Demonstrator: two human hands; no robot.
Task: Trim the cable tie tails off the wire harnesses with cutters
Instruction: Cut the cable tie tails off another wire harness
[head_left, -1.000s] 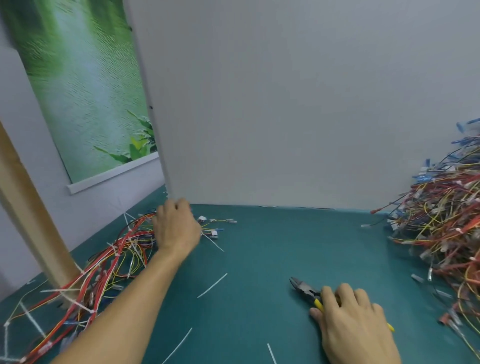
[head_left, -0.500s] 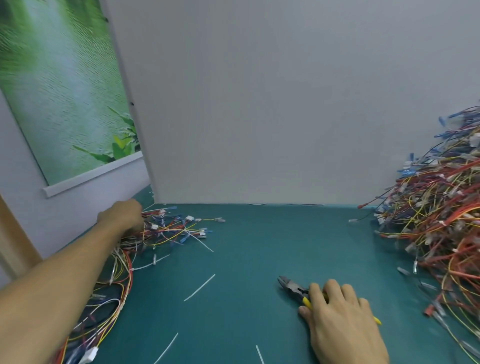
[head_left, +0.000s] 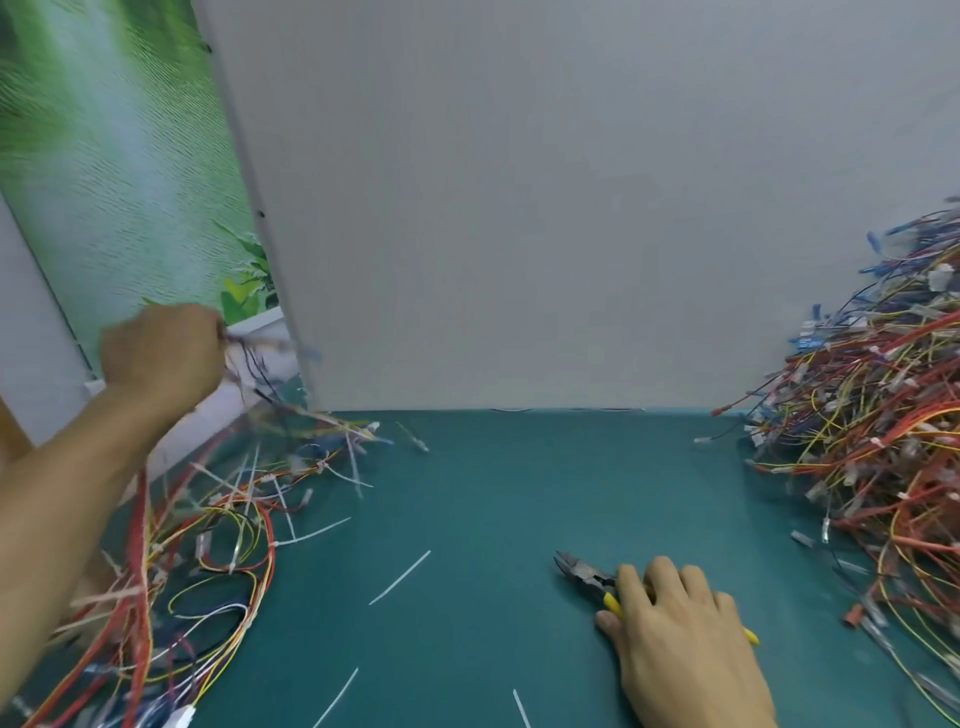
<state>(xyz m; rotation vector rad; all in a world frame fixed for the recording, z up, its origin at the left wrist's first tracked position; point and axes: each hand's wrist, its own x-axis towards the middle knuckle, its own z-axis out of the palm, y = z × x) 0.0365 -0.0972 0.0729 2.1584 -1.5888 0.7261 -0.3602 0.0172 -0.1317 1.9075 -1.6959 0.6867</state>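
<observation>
My left hand (head_left: 163, 358) is raised at the far left and grips one end of a wire harness (head_left: 291, 441), whose blurred wires and white tie tails trail down to the green mat (head_left: 493, 519). More harnesses with uncut tie tails (head_left: 208, 545) lie in a loose heap on the mat's left side. My right hand (head_left: 680, 639) lies over the yellow-handled cutters (head_left: 584, 571) near the front right. The cutter jaws point up and left and rest on the mat. The handles are mostly hidden under my fingers.
A tall pile of red, yellow and blue harnesses (head_left: 883, 415) fills the right side. Cut white tie tails (head_left: 400, 577) lie scattered on the mat. A grey panel (head_left: 519, 208) stands upright at the back. A green poster (head_left: 119, 171) hangs on the left.
My left hand has lifted up from the left heap with a harness end, pulling its wires off the mat. My right hand stays on the cutters.
</observation>
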